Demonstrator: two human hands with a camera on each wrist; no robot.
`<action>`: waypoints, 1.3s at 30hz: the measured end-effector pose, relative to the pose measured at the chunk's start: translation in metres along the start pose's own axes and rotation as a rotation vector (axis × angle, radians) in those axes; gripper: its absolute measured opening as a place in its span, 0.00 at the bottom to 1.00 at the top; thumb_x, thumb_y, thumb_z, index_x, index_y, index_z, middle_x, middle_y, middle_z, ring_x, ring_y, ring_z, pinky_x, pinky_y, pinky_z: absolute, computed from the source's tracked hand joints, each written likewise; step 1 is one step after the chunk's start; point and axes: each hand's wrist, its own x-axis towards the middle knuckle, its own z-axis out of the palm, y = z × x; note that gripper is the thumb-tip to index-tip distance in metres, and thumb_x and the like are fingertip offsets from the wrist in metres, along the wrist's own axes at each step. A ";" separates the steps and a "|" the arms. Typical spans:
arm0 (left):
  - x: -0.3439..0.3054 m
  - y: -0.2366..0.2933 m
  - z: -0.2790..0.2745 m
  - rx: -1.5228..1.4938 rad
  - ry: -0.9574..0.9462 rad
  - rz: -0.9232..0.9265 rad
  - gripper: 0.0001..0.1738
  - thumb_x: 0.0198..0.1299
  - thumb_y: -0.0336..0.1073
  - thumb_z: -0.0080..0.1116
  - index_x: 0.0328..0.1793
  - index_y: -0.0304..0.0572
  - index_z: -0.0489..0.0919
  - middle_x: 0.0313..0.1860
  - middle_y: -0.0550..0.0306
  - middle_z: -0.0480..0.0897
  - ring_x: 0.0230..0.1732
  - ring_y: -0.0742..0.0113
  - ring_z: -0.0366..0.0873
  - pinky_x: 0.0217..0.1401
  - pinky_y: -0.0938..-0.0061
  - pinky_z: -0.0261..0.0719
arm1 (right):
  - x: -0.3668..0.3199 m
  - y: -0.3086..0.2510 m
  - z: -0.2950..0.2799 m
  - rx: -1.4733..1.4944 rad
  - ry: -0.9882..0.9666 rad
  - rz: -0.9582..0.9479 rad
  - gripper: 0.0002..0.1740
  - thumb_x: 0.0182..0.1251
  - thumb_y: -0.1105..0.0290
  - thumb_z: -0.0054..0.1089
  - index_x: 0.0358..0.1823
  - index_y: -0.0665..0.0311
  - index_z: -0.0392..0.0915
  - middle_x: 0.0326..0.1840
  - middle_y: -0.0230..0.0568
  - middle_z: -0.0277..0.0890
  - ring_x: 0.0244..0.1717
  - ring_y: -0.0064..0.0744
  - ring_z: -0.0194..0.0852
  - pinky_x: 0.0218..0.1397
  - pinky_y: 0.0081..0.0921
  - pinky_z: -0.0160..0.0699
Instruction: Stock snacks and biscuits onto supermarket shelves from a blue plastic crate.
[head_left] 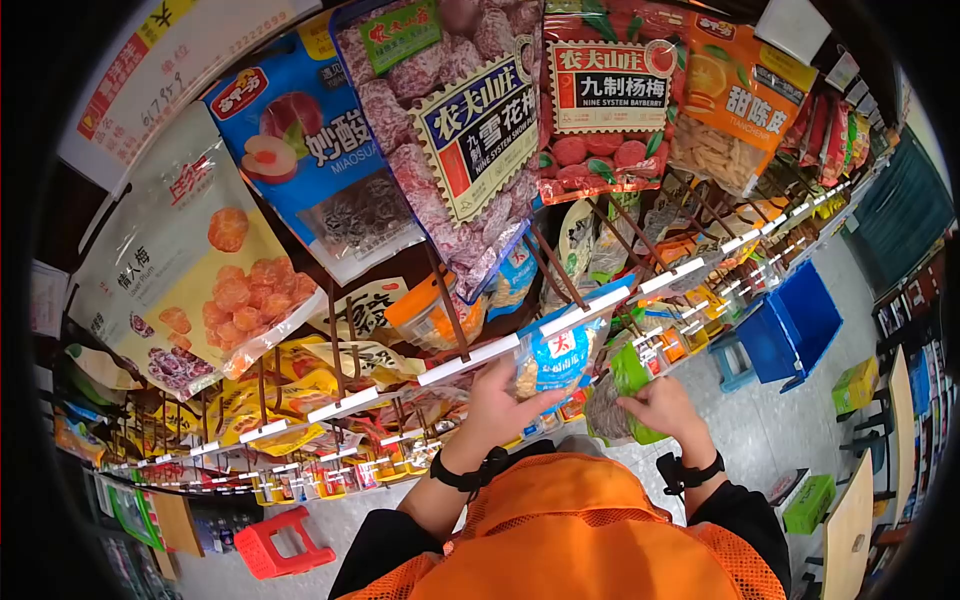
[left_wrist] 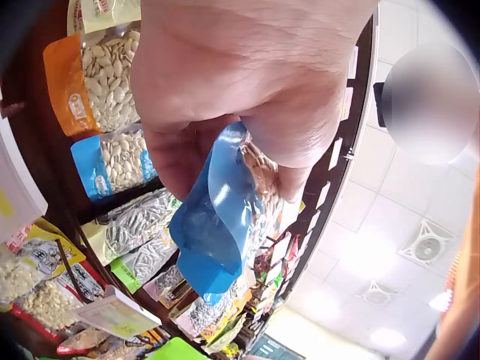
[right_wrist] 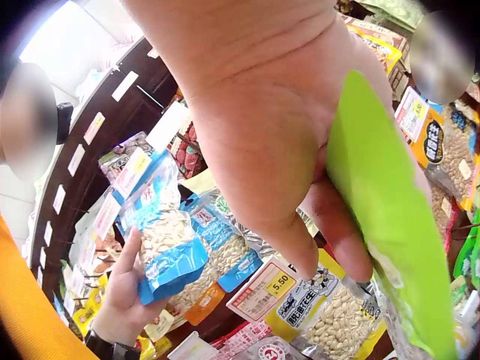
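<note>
My left hand (head_left: pixel 500 408) grips a blue bag of pumpkin seeds (head_left: pixel 556 362) in front of the rack. In the left wrist view the same blue bag (left_wrist: pixel 217 217) sits between the thumb and fingers; pale seeds show through its clear window in the right wrist view. To its right, my right hand (head_left: pixel 668 410) pinches a green bag (head_left: pixel 628 372) by its edge. This bag has a clear window with greyish contents. The right wrist view shows the green bag (right_wrist: pixel 390 217) side-on, running down past the fingertips.
Large snack bags, among them a purple plum bag (head_left: pixel 455 130), hang on hooks above. Similar blue bags (right_wrist: pixel 217 240) hang behind the hands. White price tags line the rack. On the floor are a red stool (head_left: pixel 283 542) and a blue bin (head_left: pixel 790 330).
</note>
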 end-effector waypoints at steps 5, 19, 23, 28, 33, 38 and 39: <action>-0.004 -0.008 0.004 0.019 0.008 0.075 0.27 0.55 0.37 0.81 0.57 0.33 0.84 0.49 0.50 0.89 0.48 0.64 0.87 0.55 0.67 0.83 | -0.015 -0.003 0.000 0.003 -0.010 0.042 0.29 0.64 0.48 0.69 0.16 0.66 0.84 0.15 0.53 0.74 0.22 0.59 0.77 0.31 0.46 0.77; -0.001 -0.019 0.025 -0.074 0.151 -0.033 0.25 0.58 0.35 0.78 0.58 0.32 0.82 0.48 0.52 0.90 0.47 0.70 0.86 0.53 0.70 0.83 | -0.038 -0.006 -0.016 0.042 0.004 0.149 0.26 0.63 0.51 0.70 0.18 0.67 0.83 0.17 0.57 0.74 0.22 0.61 0.75 0.29 0.46 0.76; 0.004 -0.032 0.027 -0.062 0.352 0.023 0.22 0.57 0.35 0.79 0.53 0.31 0.83 0.44 0.52 0.90 0.44 0.67 0.87 0.51 0.69 0.83 | -0.043 -0.008 -0.035 0.097 0.043 0.202 0.26 0.64 0.51 0.70 0.19 0.68 0.84 0.16 0.55 0.74 0.19 0.57 0.74 0.26 0.42 0.74; -0.022 -0.043 0.039 0.339 0.615 0.363 0.39 0.55 0.21 0.69 0.73 0.29 0.65 0.63 0.42 0.74 0.64 0.52 0.75 0.69 0.62 0.74 | -0.051 -0.007 -0.066 0.456 0.019 0.261 0.21 0.67 0.58 0.73 0.24 0.69 0.87 0.14 0.42 0.77 0.17 0.24 0.72 0.26 0.28 0.72; -0.054 -0.034 0.058 0.495 0.031 0.345 0.47 0.46 0.37 0.81 0.72 0.33 0.68 0.62 0.39 0.76 0.63 0.43 0.76 0.68 0.54 0.74 | -0.059 -0.006 -0.099 0.898 0.004 0.219 0.12 0.69 0.65 0.74 0.38 0.69 0.92 0.33 0.33 0.90 0.33 0.18 0.80 0.40 0.22 0.78; -0.019 -0.010 0.126 0.385 -0.230 0.165 0.53 0.53 0.44 0.79 0.80 0.29 0.63 0.78 0.34 0.69 0.77 0.37 0.68 0.79 0.53 0.67 | -0.044 -0.014 -0.101 1.485 -0.062 -0.254 0.19 0.72 0.73 0.65 0.62 0.72 0.83 0.57 0.42 0.87 0.53 0.28 0.85 0.62 0.27 0.81; -0.014 -0.019 0.136 0.363 -0.148 0.107 0.52 0.55 0.44 0.77 0.81 0.28 0.62 0.79 0.33 0.68 0.78 0.36 0.67 0.80 0.54 0.66 | -0.040 -0.017 -0.102 1.492 -0.055 -0.267 0.19 0.72 0.73 0.65 0.62 0.72 0.83 0.57 0.42 0.87 0.53 0.28 0.85 0.62 0.27 0.81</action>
